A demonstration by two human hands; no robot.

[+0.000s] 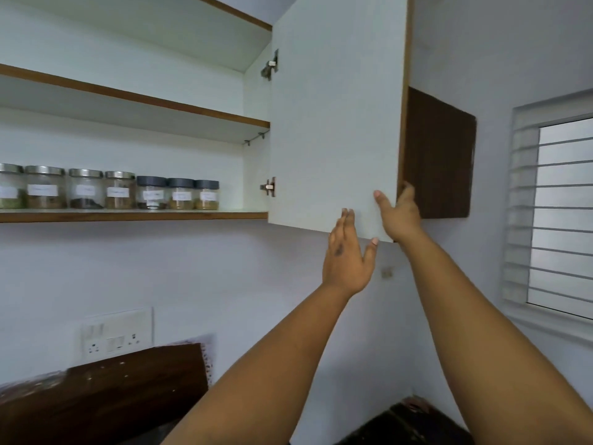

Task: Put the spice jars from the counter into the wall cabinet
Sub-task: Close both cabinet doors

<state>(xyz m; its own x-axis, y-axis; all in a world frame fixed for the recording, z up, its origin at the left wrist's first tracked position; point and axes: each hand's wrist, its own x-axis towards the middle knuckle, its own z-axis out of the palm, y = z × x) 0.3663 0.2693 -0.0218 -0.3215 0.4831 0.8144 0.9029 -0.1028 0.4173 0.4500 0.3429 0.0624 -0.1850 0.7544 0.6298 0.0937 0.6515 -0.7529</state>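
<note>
Several labelled spice jars [118, 190] stand in a row on the lowest shelf [134, 215] of the open wall cabinet, some with silver lids, some with dark lids. The white cabinet door [333, 117] stands swung out to the right. My right hand [399, 213] grips the door's lower free edge, thumb on the white inner face and fingers behind the edge. My left hand [348, 255] is raised beside it with straight fingers against the door's bottom edge, holding nothing.
The upper shelf [138, 101] holds nothing that I can see. A window with slats [558, 213] is at the right. A switch and socket plate [115, 332] sits on the wall below, above a dark wooden board [106, 399]. A dark counter corner [407, 425] shows at the bottom.
</note>
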